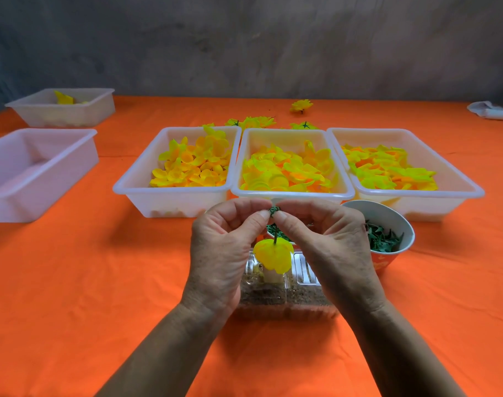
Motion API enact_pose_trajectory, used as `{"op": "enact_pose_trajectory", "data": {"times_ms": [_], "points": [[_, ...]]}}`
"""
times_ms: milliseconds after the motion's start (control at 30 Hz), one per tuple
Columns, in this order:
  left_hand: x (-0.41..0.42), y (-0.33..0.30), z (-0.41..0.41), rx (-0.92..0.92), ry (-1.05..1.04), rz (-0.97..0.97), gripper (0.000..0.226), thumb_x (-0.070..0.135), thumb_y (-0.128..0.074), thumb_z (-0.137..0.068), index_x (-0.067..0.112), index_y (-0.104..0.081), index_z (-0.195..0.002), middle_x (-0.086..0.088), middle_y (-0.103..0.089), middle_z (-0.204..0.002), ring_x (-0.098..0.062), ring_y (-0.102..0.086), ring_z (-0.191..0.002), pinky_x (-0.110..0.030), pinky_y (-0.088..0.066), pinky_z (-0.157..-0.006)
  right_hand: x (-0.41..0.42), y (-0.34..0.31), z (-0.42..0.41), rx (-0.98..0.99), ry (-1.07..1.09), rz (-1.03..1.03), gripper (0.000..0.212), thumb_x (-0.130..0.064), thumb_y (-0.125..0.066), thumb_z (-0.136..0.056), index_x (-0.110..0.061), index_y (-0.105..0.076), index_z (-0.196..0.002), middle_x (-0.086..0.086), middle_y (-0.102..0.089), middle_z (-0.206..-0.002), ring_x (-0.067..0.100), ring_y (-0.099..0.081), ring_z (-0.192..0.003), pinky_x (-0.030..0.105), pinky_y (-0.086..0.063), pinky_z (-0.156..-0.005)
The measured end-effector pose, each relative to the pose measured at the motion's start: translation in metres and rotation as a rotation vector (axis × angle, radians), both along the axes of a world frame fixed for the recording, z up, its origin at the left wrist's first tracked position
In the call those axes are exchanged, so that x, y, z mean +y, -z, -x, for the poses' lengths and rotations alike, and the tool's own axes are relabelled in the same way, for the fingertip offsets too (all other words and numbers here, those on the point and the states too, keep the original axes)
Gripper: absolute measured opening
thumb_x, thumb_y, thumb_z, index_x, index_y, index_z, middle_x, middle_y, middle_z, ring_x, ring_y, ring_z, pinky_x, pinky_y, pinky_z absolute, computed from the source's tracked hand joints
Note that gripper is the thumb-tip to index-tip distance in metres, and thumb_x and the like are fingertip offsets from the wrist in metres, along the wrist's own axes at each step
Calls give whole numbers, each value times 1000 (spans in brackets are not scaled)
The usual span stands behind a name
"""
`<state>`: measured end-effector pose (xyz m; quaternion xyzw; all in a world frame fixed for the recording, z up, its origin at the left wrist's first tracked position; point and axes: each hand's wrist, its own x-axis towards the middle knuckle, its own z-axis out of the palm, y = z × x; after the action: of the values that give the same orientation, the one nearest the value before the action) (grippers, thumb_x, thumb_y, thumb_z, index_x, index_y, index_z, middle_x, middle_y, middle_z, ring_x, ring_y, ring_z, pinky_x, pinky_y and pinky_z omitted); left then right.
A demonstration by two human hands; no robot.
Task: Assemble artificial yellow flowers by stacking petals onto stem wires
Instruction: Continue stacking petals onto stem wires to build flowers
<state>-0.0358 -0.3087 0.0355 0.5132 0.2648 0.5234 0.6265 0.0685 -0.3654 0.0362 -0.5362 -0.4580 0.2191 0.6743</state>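
Note:
A thin green stem wire (275, 235) stands upright over a clear sand-filled holder (284, 302). Yellow petals (273, 255) sit stacked low on the wire, above a white base. My left hand (224, 253) and my right hand (327, 247) meet at the wire's top. Both pinch a small green calyx piece (274, 211) between thumb and fingertips. Three white trays hold loose yellow petals: left (130, 186), middle (290, 193) and right (473, 190).
A bowl (399, 222) of green calyx pieces stands right of my hands. Two more white trays sit at the far left (4, 202) (38, 107). Finished yellow flowers (301, 105) lie behind the trays. A white cloth (490, 111) lies at the far right on the orange table.

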Motion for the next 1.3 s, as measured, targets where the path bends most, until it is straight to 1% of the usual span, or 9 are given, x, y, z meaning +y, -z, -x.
{"op": "enact_pose_trajectory", "data": {"times_ms": [233, 333, 467, 533, 633, 867, 1000, 1233, 1300], "points": [[1, 3, 0, 34, -18, 10, 20, -7, -62, -81, 10, -71, -76, -4, -71, -70, -16, -64, -67, -21, -54, -63, 0, 2, -1, -54, -1, 13, 11, -13, -73, -78, -23, -74, -81, -5, -74, -74, 4, -68, -69, 14, -48, -62], [1, 4, 1, 34, -16, 4, 20, -6, -62, -80, 11, -71, -75, -7, -71, -73, -20, -65, -72, -26, -56, -69, 0, 2, -1, -68, -7, 16, 9, -16, -72, -77, -21, -74, -84, -3, -74, -75, 8, -69, -71, 18, -50, -65], [2, 7, 2, 38, -10, -5, 26, -7, -63, -79, 15, -74, -70, -6, -72, -74, -19, -66, -72, -27, -56, -72, -1, 2, -2, -82, -6, 23, 10, -20, -72, -74, -21, -74, -83, -3, -74, -75, 10, -70, -72, 21, -54, -67], [2, 9, 1, 41, -3, -1, 28, -7, -63, -79, 16, -74, -69, -5, -72, -74, -17, -66, -71, -24, -55, -70, -1, 3, -2, -85, -16, 19, 9, -16, -73, -75, -24, -73, -81, -3, -74, -75, 10, -70, -72, 22, -55, -68], [1, 11, 1, 35, 11, 0, 29, -7, -63, -79, 17, -75, -69, -2, -72, -74, -12, -66, -69, -19, -52, -65, -2, 5, -2, -74, -32, 10, 24, -5, -74, -77, -29, -73, -75, -6, -74, -73, 4, -68, -71, 18, -53, -67], [2, 14, 2, 22, 7, -7, 29, -10, -64, -78, 15, -74, -70, -1, -73, -76, -12, -67, -75, -19, -52, -68, -2, 6, -1, -5, -66, 33, 28, 1, -74, -76, -27, -74, -74, -2, -74, -74, 7, -68, -71, 20, -55, -69], [2, 14, 2, 19, -2, -6, 28, -11, -64, -77, 14, -73, -71, -2, -72, -74, -11, -66, -73, -18, -52, -67, -2, 7, -1, 36, -82, 44, 33, 3, -73, -76, -30, -76, -72, -4, -74, -74, 4, -67, -71, 17, -52, -67], [-1, 13, 3, 61, -13, -16, 25, -10, -65, -78, 14, -72, -73, 0, -73, -72, -8, -67, -72, -16, -52, -67, -3, 9, -1, 31, -62, 73, 25, -1, -74, -76, -25, -74, -73, -4, -74, -73, 3, -67, -71, 15, -50, -66], [-2, 13, 3, 76, -12, -6, 25, -9, -65, -78, 15, -72, -72, 1, -72, -70, -6, -66, -70, -15, -51, -59, -3, 9, -1, 7, -49, 91, 21, -3, -74, -76, -24, -73, -76, -3, -74, -73, 4, -67, -71, 16, -51, -67]]}}
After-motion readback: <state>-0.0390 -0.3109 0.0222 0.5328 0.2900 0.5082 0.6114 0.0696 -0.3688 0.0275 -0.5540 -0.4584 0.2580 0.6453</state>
